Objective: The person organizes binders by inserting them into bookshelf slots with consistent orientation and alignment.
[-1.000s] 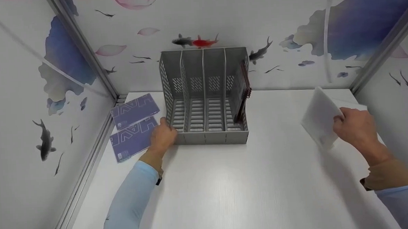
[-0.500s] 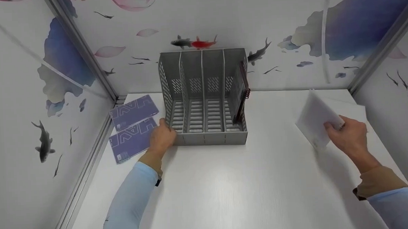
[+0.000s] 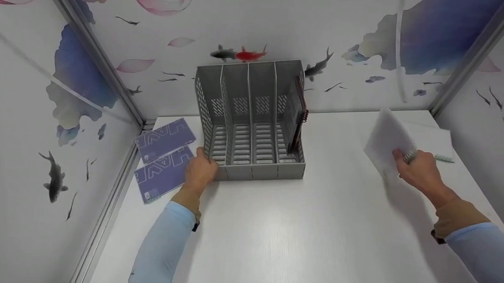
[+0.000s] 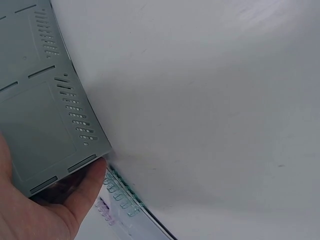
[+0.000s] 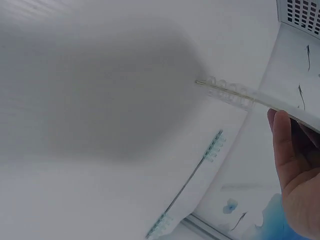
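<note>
We've got two blue notebooks (image 3: 165,139) just left of our left hand (image 3: 200,169), which grips the gray rack (image 3: 262,172), likely steadying it. Our right hand (image 3: 419,170) pinches a white notebook (image 3: 386,142) by its spine, probably the stiffest edge; another pad (image 3: 432,138) lies just beyond.

Muted, greyish light fills the head view, with a soft glare at the middle of the tabletop (image 3: 277,225) and pale, reflection-like streaks on the walls (image 3: 280,17). A soft-edged shadow falls below the white spiral notebook (image 3: 386,142), its face washed out. Both wrist views look hazy; a broad shadow darkens the right one.
</note>
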`<state>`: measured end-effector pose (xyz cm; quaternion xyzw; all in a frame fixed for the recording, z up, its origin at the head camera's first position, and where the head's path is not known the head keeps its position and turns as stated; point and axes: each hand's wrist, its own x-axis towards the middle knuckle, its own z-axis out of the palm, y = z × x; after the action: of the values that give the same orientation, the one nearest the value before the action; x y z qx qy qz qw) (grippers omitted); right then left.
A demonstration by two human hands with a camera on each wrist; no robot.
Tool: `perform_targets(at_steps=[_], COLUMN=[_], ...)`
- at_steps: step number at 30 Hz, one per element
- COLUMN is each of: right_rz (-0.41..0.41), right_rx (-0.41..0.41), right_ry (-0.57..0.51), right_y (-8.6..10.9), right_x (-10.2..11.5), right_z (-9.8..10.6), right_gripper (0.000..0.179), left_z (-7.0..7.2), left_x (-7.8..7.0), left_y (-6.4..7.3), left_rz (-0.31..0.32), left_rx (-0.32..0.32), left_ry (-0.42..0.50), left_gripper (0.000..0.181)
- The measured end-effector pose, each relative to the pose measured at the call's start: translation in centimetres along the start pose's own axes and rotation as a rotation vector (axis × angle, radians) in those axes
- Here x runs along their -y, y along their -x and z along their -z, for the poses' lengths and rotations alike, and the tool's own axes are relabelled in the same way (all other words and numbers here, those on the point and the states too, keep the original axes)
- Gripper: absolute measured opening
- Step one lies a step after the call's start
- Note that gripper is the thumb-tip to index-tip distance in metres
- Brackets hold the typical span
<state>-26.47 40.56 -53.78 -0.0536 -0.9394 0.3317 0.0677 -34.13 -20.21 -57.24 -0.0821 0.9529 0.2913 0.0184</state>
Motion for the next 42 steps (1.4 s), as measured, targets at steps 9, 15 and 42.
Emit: perform_targets(at_steps=[9,15,42], right_rz=[0.175,0.130,0.177], right_rx=[0.054,0.113,0.014], right_ry=[0.144,0.144,0.019], right_y=[-0.3,-0.2,0.3], right_x=[0.7,0.6,7.4], right_z=[0.1,0.3,0.5], right_gripper=[0.051,0.056,0.060], left_z=[0.1,-0.1,-0.1], left_x=[-0.1,0.0,-0.2], left_y=[0.1,0.0,0.1], left_rz=[-0.007,-0.006,-0.023], left_rx=[0.008,0.002,-0.018], left_ry=[0.007,0.013,-0.013], left_gripper=[0.067,0.067,0.066])
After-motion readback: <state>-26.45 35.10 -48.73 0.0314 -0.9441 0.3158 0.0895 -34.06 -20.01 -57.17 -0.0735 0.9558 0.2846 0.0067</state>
